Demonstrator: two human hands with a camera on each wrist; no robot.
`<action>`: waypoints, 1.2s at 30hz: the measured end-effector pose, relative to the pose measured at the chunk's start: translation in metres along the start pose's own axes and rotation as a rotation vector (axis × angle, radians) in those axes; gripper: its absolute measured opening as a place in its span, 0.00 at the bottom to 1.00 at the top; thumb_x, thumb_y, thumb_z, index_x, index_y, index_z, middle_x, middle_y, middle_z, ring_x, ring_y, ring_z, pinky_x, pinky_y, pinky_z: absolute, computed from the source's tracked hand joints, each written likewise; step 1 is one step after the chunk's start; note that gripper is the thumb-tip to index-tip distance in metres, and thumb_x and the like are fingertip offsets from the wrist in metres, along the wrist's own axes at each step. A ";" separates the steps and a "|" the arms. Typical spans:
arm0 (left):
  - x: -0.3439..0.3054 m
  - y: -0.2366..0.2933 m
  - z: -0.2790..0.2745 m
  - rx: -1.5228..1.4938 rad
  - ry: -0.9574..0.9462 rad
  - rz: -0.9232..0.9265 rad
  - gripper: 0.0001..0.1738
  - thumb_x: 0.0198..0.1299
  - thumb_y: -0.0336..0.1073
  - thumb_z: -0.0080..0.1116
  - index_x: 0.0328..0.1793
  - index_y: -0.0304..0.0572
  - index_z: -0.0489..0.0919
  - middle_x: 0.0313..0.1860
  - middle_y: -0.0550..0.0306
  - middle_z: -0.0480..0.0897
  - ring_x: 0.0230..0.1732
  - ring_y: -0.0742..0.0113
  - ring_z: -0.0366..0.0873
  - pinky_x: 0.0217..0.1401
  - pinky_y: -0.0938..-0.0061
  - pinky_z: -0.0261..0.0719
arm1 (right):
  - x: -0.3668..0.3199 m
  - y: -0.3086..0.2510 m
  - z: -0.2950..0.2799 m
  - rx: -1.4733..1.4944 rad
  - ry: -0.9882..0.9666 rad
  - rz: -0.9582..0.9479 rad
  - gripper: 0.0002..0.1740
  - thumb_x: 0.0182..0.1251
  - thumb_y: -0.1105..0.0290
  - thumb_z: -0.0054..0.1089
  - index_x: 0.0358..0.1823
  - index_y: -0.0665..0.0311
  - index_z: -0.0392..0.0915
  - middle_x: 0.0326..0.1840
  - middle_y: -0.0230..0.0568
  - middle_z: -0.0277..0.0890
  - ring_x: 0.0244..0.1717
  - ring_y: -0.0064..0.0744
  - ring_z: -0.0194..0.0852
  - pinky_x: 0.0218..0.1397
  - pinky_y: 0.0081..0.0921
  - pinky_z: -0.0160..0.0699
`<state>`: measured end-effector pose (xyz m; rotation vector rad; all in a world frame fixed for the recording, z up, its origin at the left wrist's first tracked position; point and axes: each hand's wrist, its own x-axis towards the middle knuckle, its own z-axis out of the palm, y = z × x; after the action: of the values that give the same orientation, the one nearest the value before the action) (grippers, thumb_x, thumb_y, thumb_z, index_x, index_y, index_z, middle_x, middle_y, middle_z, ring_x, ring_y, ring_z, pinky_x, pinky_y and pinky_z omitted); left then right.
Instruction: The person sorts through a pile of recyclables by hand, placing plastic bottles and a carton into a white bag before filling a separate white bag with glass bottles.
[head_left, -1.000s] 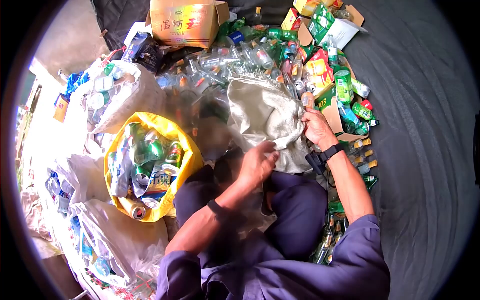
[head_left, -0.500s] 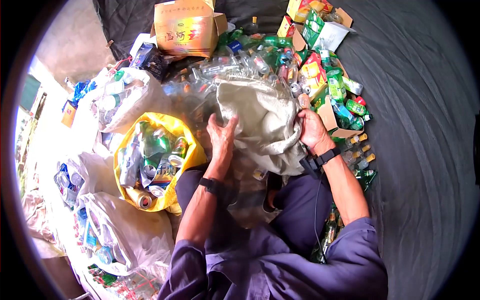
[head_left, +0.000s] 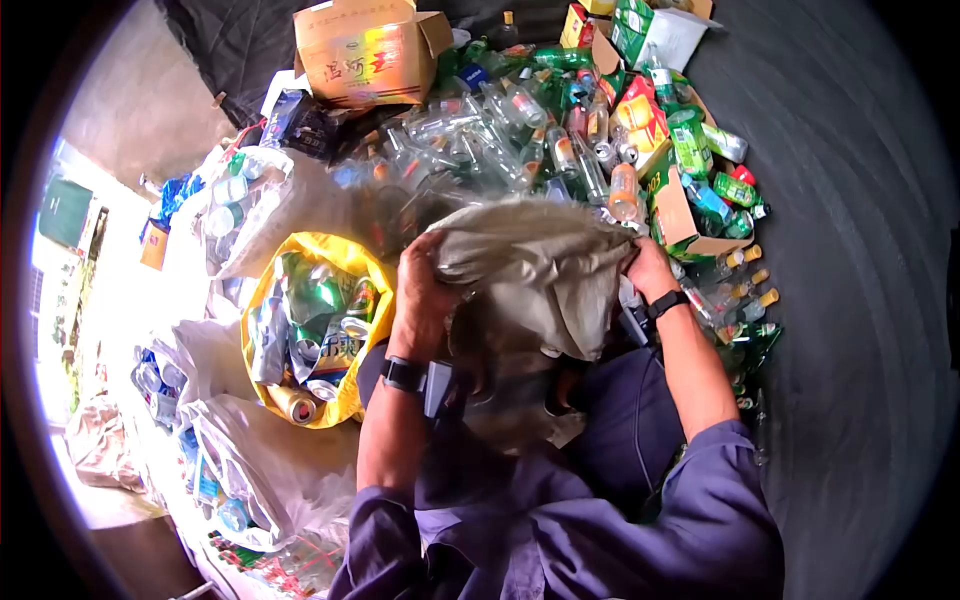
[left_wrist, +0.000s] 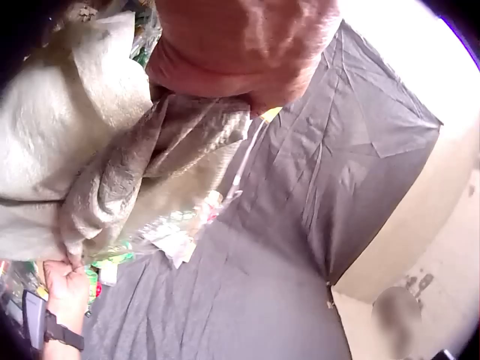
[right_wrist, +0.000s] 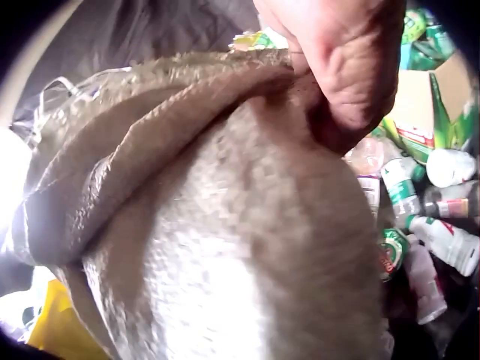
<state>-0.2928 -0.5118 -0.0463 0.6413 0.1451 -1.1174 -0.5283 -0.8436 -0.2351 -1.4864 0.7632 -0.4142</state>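
Note:
A whitish woven sack is stretched between both hands above the person's lap. At its left end, my left hand grips the bunched edge. My right hand pinches the opposite edge. In the left wrist view the sack's folded rim runs from the left hand down to the right hand. The right wrist view shows the right hand holding a gathered fold, with the sack's cloth hanging below it. Fingertips of both hands are largely hidden by cloth.
Many glass bottles lie heaped beyond the sack. A yellow bag of cans stands at the left, beside white bags. Cartons with plastic bottles are at the right; a cardboard box stands at the back.
My left hand moved from over the lap to the sack's left side, then took hold of its edge. The sack is now spread wider and lifted between both hands; the right hand kept its grip.

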 end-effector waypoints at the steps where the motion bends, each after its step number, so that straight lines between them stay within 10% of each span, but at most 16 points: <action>1: 0.003 0.002 -0.002 0.012 0.000 -0.008 0.19 0.66 0.38 0.50 0.56 0.31 0.79 0.51 0.43 0.84 0.51 0.50 0.84 0.58 0.55 0.84 | 0.015 0.031 -0.022 -0.308 0.037 -0.046 0.16 0.72 0.69 0.46 0.51 0.67 0.80 0.53 0.47 0.84 0.54 0.39 0.82 0.56 0.31 0.80; 3: 0.011 0.002 -0.014 0.095 0.027 0.041 0.19 0.65 0.37 0.51 0.55 0.30 0.79 0.50 0.42 0.84 0.49 0.48 0.84 0.57 0.55 0.84 | -0.003 -0.015 -0.011 0.774 0.190 0.484 0.21 0.76 0.64 0.39 0.56 0.64 0.80 0.60 0.44 0.81 0.61 0.41 0.78 0.64 0.41 0.76; 9: 0.013 -0.010 -0.038 0.734 0.067 0.362 0.20 0.60 0.34 0.59 0.56 0.29 0.79 0.49 0.51 0.85 0.47 0.56 0.83 0.53 0.67 0.81 | -0.014 -0.073 0.016 1.027 0.183 0.337 0.24 0.76 0.66 0.35 0.64 0.70 0.72 0.64 0.54 0.77 0.66 0.46 0.75 0.73 0.46 0.70; 13: 0.015 -0.041 -0.039 0.875 0.252 0.579 0.34 0.58 0.35 0.63 0.69 0.26 0.70 0.60 0.46 0.79 0.56 0.56 0.78 0.59 0.67 0.77 | -0.007 -0.065 0.020 1.088 0.138 0.264 0.24 0.76 0.67 0.34 0.65 0.71 0.70 0.64 0.55 0.76 0.63 0.48 0.77 0.72 0.48 0.73; 15: 0.008 -0.049 -0.032 1.565 0.414 0.772 0.41 0.57 0.36 0.64 0.77 0.33 0.62 0.68 0.34 0.72 0.68 0.43 0.70 0.71 0.58 0.69 | -0.018 -0.083 0.037 1.021 0.245 0.311 0.23 0.76 0.65 0.35 0.62 0.67 0.73 0.62 0.50 0.78 0.62 0.47 0.78 0.69 0.50 0.75; 20: 0.008 -0.073 -0.018 1.739 0.003 0.914 0.47 0.50 0.32 0.70 0.78 0.37 0.61 0.76 0.28 0.61 0.72 0.30 0.65 0.76 0.54 0.64 | -0.014 -0.040 0.050 0.642 0.029 0.135 0.22 0.79 0.57 0.39 0.58 0.61 0.78 0.59 0.43 0.81 0.59 0.41 0.81 0.65 0.44 0.79; 25: 0.010 -0.085 -0.012 1.918 -0.167 1.014 0.48 0.52 0.39 0.70 0.79 0.38 0.61 0.79 0.23 0.52 0.67 0.28 0.67 0.71 0.50 0.68 | -0.041 -0.071 0.091 0.745 -0.140 0.471 0.23 0.75 0.51 0.53 0.60 0.58 0.79 0.58 0.38 0.83 0.55 0.38 0.82 0.61 0.43 0.81; 33: 0.034 -0.103 -0.046 2.095 -0.210 0.896 0.34 0.46 0.40 0.67 0.65 0.48 0.77 0.81 0.35 0.55 0.68 0.38 0.66 0.65 0.50 0.72 | -0.064 -0.110 0.099 0.541 -0.373 0.381 0.13 0.70 0.63 0.61 0.47 0.66 0.84 0.41 0.38 0.86 0.41 0.33 0.86 0.48 0.34 0.86; 36: 0.030 -0.101 -0.039 2.150 -0.191 0.895 0.25 0.47 0.41 0.64 0.55 0.52 0.81 0.61 0.47 0.75 0.60 0.49 0.70 0.56 0.54 0.70 | -0.068 -0.130 0.101 0.519 -0.424 0.398 0.15 0.70 0.62 0.63 0.48 0.67 0.84 0.43 0.40 0.86 0.41 0.35 0.86 0.49 0.36 0.86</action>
<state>-0.3589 -0.5426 -0.1314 2.1163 -1.5787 -0.0071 -0.4813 -0.7338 -0.1031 -0.8631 0.5372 0.0163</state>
